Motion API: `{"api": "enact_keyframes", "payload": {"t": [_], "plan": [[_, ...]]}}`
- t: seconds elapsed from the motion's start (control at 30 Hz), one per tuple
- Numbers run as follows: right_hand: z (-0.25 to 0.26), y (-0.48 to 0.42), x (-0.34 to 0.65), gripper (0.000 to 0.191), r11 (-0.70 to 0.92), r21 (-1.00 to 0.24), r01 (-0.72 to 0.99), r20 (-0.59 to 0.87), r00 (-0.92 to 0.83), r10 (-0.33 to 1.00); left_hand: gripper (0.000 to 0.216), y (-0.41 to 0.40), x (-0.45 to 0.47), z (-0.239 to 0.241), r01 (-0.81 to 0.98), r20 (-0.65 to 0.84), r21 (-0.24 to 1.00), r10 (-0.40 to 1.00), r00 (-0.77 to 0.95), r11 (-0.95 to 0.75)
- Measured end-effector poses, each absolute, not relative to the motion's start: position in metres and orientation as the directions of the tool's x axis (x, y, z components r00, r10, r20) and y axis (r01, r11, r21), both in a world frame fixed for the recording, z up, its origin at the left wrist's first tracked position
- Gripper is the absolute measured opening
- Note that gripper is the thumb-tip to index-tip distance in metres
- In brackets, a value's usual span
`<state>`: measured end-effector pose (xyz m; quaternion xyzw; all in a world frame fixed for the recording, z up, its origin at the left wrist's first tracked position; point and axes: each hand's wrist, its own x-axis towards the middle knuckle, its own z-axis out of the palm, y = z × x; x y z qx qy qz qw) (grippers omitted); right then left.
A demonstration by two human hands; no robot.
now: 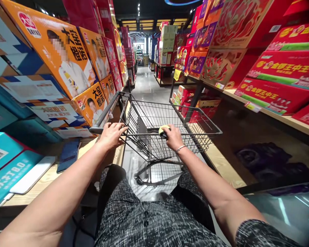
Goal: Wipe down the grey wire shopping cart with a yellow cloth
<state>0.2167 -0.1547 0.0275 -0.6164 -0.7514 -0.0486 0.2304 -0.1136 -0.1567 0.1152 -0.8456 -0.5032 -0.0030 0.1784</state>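
Note:
A black wire shopping cart (167,113) stands sideways in front of me, its handle end to the left. My left hand (112,133) rests at that end, with its fingers curled over the frame beside the handle (105,115). In my right hand (173,137) is a small rounded yellow-green and black object (164,129); its exact kind is hard to make out. The right hand is at the cart's near top rail, its fingers closed round the object. Through the wires, the basket shows a grey panel (142,128) at its left end.
Orange drink cartons (67,55) are stacked on the left. A white power bank-like device (32,175) with a cable and a dark blue pouch (68,156) lie on the wooden ledge there. Red gift boxes (280,72) fill the right shelf. A shiny aisle floor (150,80) runs ahead.

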Motion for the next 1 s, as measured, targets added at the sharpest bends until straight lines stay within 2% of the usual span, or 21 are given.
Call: {"api": "enact_keyframes", "payload": {"t": [0.13, 0.27, 0.37, 0.43, 0.53, 0.6, 0.67, 0.7, 0.77, 0.87, 0.93, 1.0], "plan": [[0.016, -0.147, 0.138, 0.055, 0.469, -0.211, 0.858, 0.549, -0.293, 0.783, 0.037, -0.156, -0.111, 0.110, 0.856, 0.185, -0.265, 0.848, 0.496, -0.443], [0.013, -0.133, 0.077, 0.045, 0.736, -0.024, 0.677, 0.658, -0.543, 0.522, 0.030, -0.154, -0.116, 0.110, 0.855, 0.186, -0.258, 0.845, 0.502, -0.451], [-0.012, -0.129, 0.069, 0.044, 0.816, 0.092, 0.571, 0.644, -0.659, 0.389, 0.030, -0.152, -0.118, 0.110, 0.854, 0.186, -0.246, 0.842, 0.506, -0.459], [-0.042, -0.132, 0.084, 0.040, 0.840, 0.103, 0.533, 0.558, -0.730, 0.394, 0.033, -0.152, -0.118, 0.111, 0.853, 0.187, -0.239, 0.840, 0.510, -0.465], [-0.093, -0.144, 0.123, 0.032, 0.828, 0.041, 0.559, 0.314, -0.794, 0.520, 0.033, -0.151, -0.117, 0.111, 0.863, 0.195, -0.220, 0.846, 0.496, -0.455], [-0.121, -0.154, 0.147, 0.032, 0.774, 0.001, 0.633, 0.168, -0.763, 0.624, 0.030, -0.149, -0.117, 0.110, 0.872, 0.199, -0.210, 0.854, 0.481, -0.442], [-0.138, -0.163, 0.162, 0.027, 0.723, -0.006, 0.691, 0.117, -0.718, 0.686, 0.029, -0.146, -0.119, 0.109, 0.878, 0.199, -0.206, 0.860, 0.470, -0.432], [-0.141, -0.166, 0.164, 0.022, 0.707, -0.001, 0.707, 0.122, -0.702, 0.702, 0.028, -0.145, -0.120, 0.109, 0.880, 0.199, -0.206, 0.862, 0.466, -0.428], [-0.140, -0.168, 0.161, 0.024, 0.693, 0.008, 0.721, 0.151, -0.686, 0.712, 0.028, -0.141, -0.123, 0.109, 0.886, 0.194, -0.212, 0.870, 0.452, -0.413], [-0.115, -0.161, 0.145, 0.023, 0.703, 0.012, 0.711, 0.209, -0.689, 0.694, 0.024, -0.137, -0.123, 0.111, 0.905, 0.183, -0.246, 0.901, 0.395, -0.347], [-0.086, -0.149, 0.133, 0.032, 0.715, 0.018, 0.699, 0.302, -0.686, 0.662, 0.024, -0.136, -0.116, 0.112, 0.904, 0.176, -0.300, 0.914, 0.366, -0.305], [-0.053, -0.136, 0.122, 0.045, 0.706, 0.022, 0.708, 0.449, -0.638, 0.625, 0.034, -0.134, -0.103, 0.110, 0.883, 0.163, -0.349, 0.907, 0.388, -0.315]]}}
